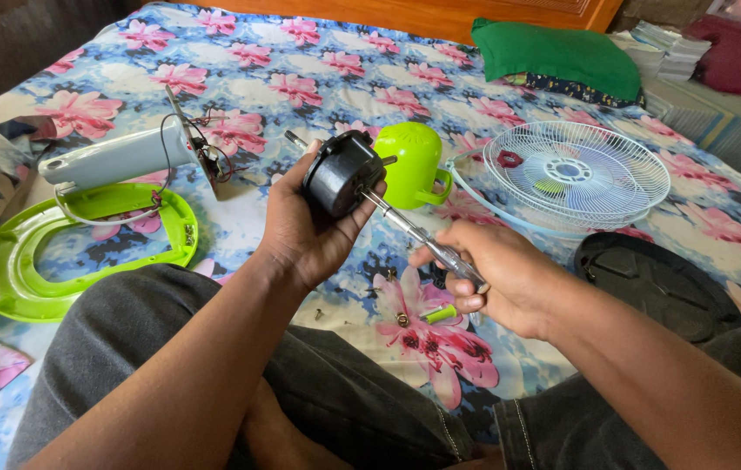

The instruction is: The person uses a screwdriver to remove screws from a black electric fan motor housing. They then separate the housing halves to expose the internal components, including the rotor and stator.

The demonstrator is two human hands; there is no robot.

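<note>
A: What do we see first, going by size?

B: The bed, covered by a flowered sheet (318,96) in blue, white and pink. We sit on it with our legs in dark trousers (370,409) at the near edge.

A: And on the sheet?

B: On the right lies a white wire fan guard (577,174), with a black round cover (657,283) nearer to us. On the left lies a lime green base ring (13,274), and a pale grey fan stand (118,157) rests across it, wires trailing from its end. A green pillow (557,52) sits at the far edge. A lime green motor housing (412,161) lies in the middle, just behind our hands.

A: What do our hands hold?

B: Our left hand (301,231) is closed around a black fan motor (342,172), raised above the sheet in front of the green housing, its shaft pointing up and left. Our right hand (496,274) grips the handle of a screwdriver (414,233), whose tip meets the motor's body.

A: Anything smaller?

B: A few loose screws (402,319) lie on the sheet below our hands, between our knees.
</note>
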